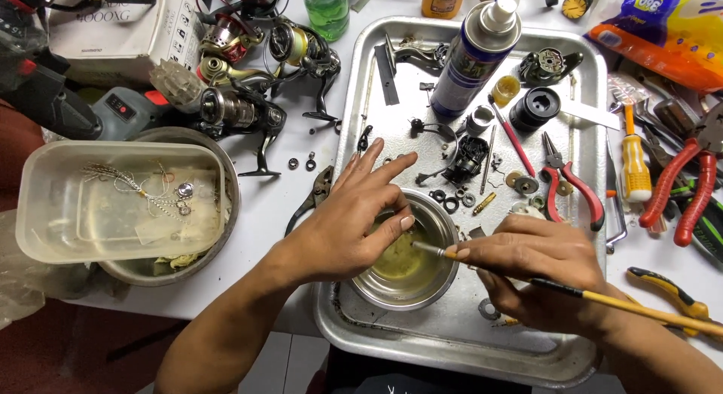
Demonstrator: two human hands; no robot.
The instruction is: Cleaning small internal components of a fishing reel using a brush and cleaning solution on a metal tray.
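- Here we see the left hand [350, 221] reaching in from the lower left, palm down, draped over the near rim of a small steel bowl [407, 251].
- Its index and middle fingers stretch out flat toward the far end of the tray [361, 100], while the thumb and another finger pinch together over the bowl; whatever sits between them is too small for us to tell.
- The right hand [531, 262] comes in from the lower right, curled tight round a thin brush [602, 302] with a yellow handle, held like a pen.
- We see the brush's metal tip pointing left, over the yellowish liquid in the bowl and just beside the left thumb.
- The bowl sits at the near end of the tray, between both hands.
- Beyond it lie small rings and washers, a black reel part [467, 157], a spray can [474, 51] and red-handled pliers [572, 184].
- Left of the tray we see a plastic tub [120, 202] resting on a metal basin.
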